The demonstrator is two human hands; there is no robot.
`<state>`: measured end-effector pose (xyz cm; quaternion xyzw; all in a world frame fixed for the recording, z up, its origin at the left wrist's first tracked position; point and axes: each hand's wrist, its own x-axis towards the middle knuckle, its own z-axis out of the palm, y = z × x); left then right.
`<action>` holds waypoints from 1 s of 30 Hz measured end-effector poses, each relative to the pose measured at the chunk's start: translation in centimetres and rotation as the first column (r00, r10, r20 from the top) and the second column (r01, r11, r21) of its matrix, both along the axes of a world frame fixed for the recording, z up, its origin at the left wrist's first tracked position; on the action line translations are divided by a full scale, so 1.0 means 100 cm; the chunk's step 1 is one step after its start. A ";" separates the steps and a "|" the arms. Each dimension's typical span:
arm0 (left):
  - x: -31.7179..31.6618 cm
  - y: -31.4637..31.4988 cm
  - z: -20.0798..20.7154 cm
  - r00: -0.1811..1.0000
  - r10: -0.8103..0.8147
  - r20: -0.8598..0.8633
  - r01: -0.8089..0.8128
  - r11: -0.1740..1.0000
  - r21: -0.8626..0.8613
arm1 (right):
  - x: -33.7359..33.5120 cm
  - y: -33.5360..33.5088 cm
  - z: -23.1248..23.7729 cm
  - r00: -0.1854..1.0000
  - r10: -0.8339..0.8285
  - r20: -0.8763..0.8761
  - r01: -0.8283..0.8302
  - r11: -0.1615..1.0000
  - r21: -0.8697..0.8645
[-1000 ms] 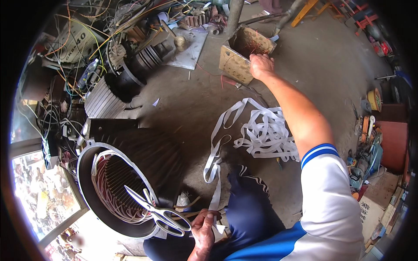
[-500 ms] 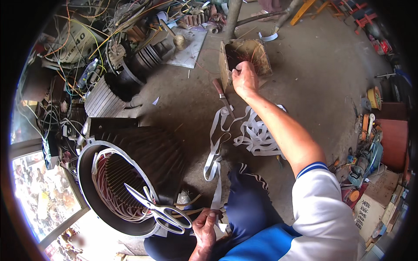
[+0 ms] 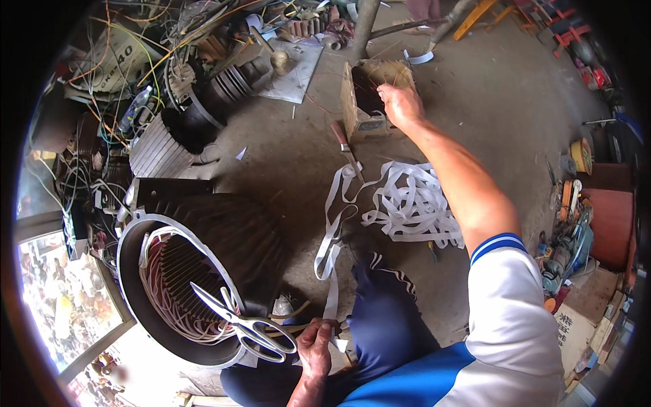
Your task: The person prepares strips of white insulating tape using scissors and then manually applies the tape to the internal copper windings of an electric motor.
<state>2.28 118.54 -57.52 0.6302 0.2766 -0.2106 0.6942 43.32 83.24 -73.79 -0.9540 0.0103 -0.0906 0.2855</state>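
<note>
Brown cardboard box [image 3: 370,127] turned, front now exposed.
Right hand [image 3: 403,107] curled over it, grip unclear; left hand [image 3: 314,349] pinches flat white tape [image 3: 331,302].

Passage lies open between the box [image 3: 371,127] and the floor's [image 3: 505,122] right edge. Heaped white tape [image 3: 412,203] blocks the middle.

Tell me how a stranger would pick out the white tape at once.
Start at the dark ribbed housing, lower left. Right of it, the white tape lies heaped on the floor, one strand trailing to the left hand. Its flat, tangled loops set it apart from the brown-handled tool near the box.
</note>
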 end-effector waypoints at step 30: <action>-0.009 0.012 -0.023 0.998 -0.055 -0.018 0.056 0.998 0.007 | -0.018 0.018 0.057 0.973 0.096 0.209 -0.071 0.990 -0.126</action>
